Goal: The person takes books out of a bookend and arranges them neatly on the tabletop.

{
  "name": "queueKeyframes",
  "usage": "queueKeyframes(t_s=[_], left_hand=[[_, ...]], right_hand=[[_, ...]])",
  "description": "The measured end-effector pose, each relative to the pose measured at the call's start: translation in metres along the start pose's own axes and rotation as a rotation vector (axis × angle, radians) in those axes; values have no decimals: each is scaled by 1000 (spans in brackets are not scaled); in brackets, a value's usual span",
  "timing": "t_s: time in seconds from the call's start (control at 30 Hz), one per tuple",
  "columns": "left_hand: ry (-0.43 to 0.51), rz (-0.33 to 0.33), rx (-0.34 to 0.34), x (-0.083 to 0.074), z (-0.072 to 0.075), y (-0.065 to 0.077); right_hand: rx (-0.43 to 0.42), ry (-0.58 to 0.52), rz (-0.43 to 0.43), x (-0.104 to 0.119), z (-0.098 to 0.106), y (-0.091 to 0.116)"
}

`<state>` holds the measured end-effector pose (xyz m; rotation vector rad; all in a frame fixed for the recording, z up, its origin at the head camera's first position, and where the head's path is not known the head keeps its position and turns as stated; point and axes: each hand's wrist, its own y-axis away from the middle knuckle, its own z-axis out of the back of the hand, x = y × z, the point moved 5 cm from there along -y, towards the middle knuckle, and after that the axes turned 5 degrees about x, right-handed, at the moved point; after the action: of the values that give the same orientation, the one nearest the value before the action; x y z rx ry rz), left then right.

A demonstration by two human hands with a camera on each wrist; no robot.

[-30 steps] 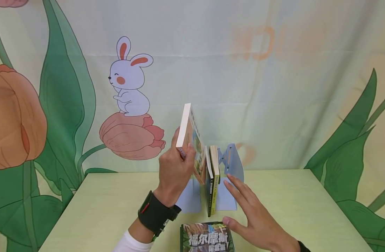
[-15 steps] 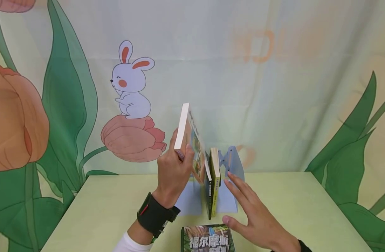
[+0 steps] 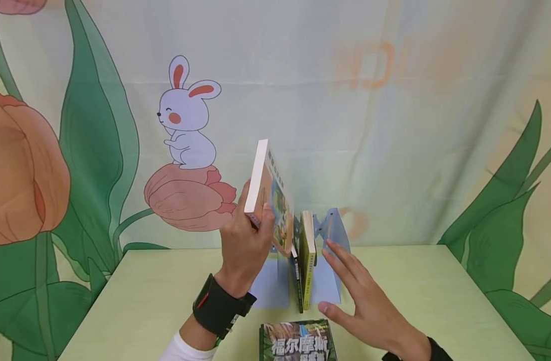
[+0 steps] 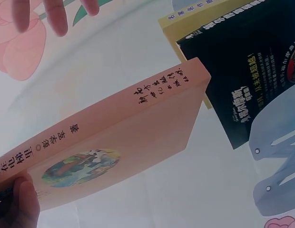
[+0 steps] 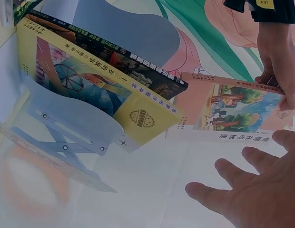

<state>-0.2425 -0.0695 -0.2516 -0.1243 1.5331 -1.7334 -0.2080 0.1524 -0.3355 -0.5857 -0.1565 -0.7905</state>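
Observation:
My left hand [image 3: 244, 240] grips a pink paperback book [image 3: 282, 215] by its near end, thumb on the illustrated cover. Tilted, the book is held up left of the standing books; its pink spine [image 4: 109, 114] faces the left wrist camera. A yellow book [image 3: 309, 281] and a thinner black book [image 3: 298, 281] stand side by side in a blue adjustable bookend [image 3: 339, 230]. My right hand [image 3: 370, 301] hovers with fingers spread beside the bookend's right end, holding nothing. In the right wrist view the pink book's far end lies partly behind the yellow book [image 5: 142, 114].
A dark-covered book [image 3: 298, 343] with large white characters lies flat at the table's near edge, below the standing books. The pale yellow-green table [image 3: 406, 281] meets a printed curtain [image 3: 280, 90] at the back, with a rabbit and flowers.
My left hand and the pink book have moved slightly up and left, a little away from the standing books. My right hand stays almost in the same place.

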Motion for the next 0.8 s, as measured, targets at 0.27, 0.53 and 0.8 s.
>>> queueKeyframes(t_s=[0.27,0.53,0.8], left_hand=[[11,-39,-43,-4,4,-2],[20,-82,-75,-10,9,-5],[37,-111,-116,-17,14,-4]], right_hand=[[-5,4,5,3,5,-1],[-15,5,4,4,8,-2],[-15,3,-10,3,10,-2]])
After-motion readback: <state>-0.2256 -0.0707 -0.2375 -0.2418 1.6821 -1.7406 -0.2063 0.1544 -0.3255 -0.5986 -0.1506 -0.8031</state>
